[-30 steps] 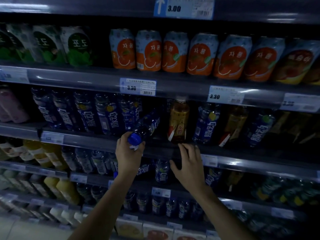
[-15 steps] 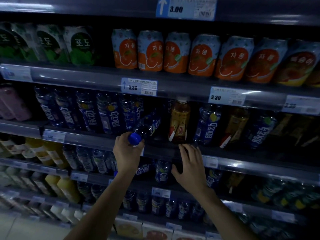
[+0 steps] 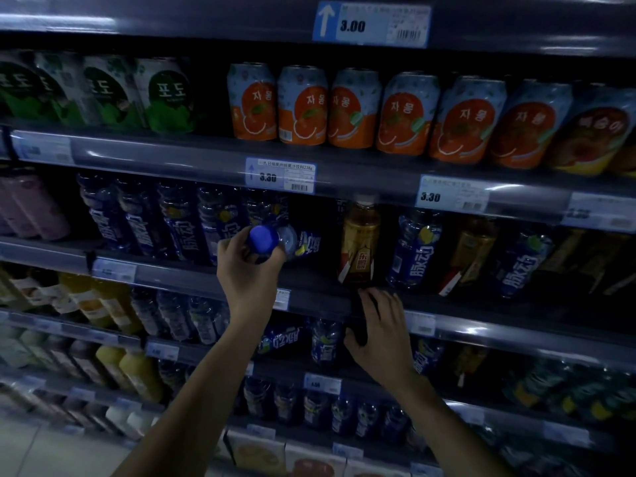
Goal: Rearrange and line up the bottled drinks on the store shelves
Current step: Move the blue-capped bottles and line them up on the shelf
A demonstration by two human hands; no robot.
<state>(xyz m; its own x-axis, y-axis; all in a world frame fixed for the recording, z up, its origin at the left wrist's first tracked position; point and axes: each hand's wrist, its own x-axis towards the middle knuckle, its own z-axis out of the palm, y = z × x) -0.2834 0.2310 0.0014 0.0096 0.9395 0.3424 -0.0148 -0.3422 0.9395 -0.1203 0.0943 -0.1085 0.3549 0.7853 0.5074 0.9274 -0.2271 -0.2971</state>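
Nearest the camera, two bare forearms reach up from the bottom of the view toward dim store shelves. The left hand (image 3: pixel 249 270) grips a blue-capped bottle (image 3: pixel 285 239) by its neck, fingers (image 3: pixel 231 243) curled round just below the cap; the bottle lies tipped on its side, cap toward the camera, its body pointing into the second shelf from the top, in the gap between the row of blue bottles and an amber tea bottle. The right hand (image 3: pixel 382 333) rests flat on the front rail of that shelf (image 3: pixel 516 325), its fingers spread and holding nothing, fingertips just below the amber tea bottle (image 3: pixel 359 242). That tea bottle stands upright at the shelf's front edge. To its right a blue-labelled bottle (image 3: pixel 414 251) stands upright, then another amber bottle (image 3: pixel 471 253) and another blue one (image 3: pixel 523 266), alternating and uneven. To the left of the held bottle stands a tidy row of blue bottles (image 3: pixel 144 218), side by side, with pinkish bottles (image 3: pixel 27 208) at the far left. Below, lower shelves carry yellow juice bottles (image 3: pixel 137 373) and more small dark bottles, too dim to read. Above, the next shelf holds a row of orange-and-blue cans (image 3: pixel 354 108) and, left of them, green-and-white cans (image 3: pixel 165 94). Price tags reading 3.30 (image 3: pixel 280 175) and 3.00 (image 3: pixel 371 25) are fixed to the shelf rails.
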